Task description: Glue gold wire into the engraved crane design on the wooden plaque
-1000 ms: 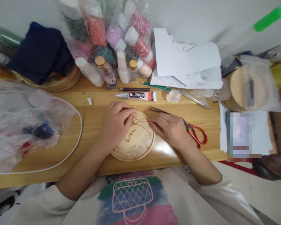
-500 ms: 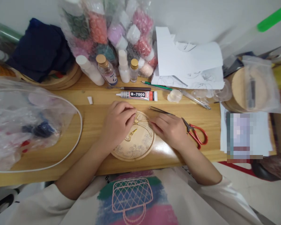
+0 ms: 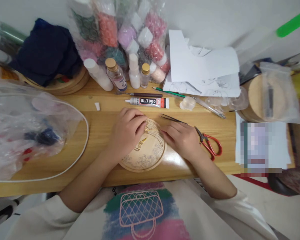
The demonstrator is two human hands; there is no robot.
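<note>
1. Two hands work at a disc (image 3: 151, 147) near the bench's (image 3: 100, 123) front edge, which runs past just below at six o'clock.
2. Toward nine o'clock, wood shows between the left hand (image 3: 127, 133) and a white cable (image 3: 87, 133); toward three, scissors (image 3: 211, 146) lie just beside the right hand (image 3: 182, 140).
3. At twelve, the glue tube (image 3: 148, 102) lies beyond the disc; tweezers (image 3: 175, 119) lie at one.
4. From where I stand, the left hand covers the disc's rim around ten o'clock, fingers curled and thumb tucked close. I can't tell whether it pinches anything.
5. The right hand's fingertips are bunched narrowly by the rim around two o'clock; contact, or anything held, I can't make out.
6. Gold work (image 3: 140, 143) shows on the disc, just beside the left thumb.
7. Against half a second ago, hands and disc keep their places; the bottles (image 3: 134, 78) sit slightly further right in view.
</note>
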